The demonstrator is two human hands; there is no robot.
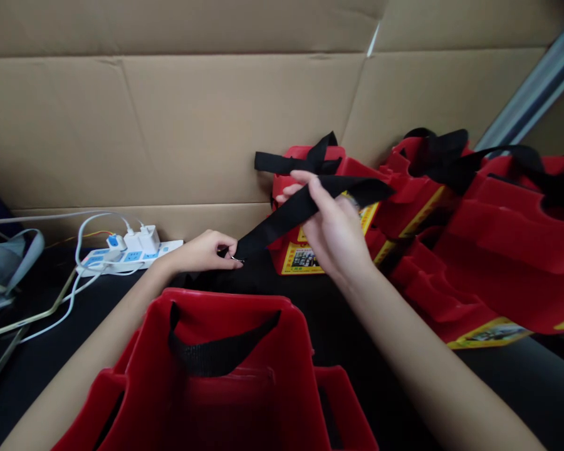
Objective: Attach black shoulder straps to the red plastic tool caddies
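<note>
A black webbing strap (282,219) runs between my two hands behind a red plastic tool pouch (225,297). My left hand (211,250) is pinched at the strap's lower end, on a small shiny metal piece (237,259) whose exact kind I cannot make out. Higher and to the right, my right hand (336,232) grips the strap between thumb and fingers, and the free end trails off to the right. The pouch stands close to me with its opening up. A black webbing loop (216,357) hangs inside its far wall.
More red pouches (493,232) with black straps and yellow labels are stacked at the right. A white power strip (169,246) with chargers and cables lies at the left on the black table (540,376). Cardboard (192,125) forms the back wall.
</note>
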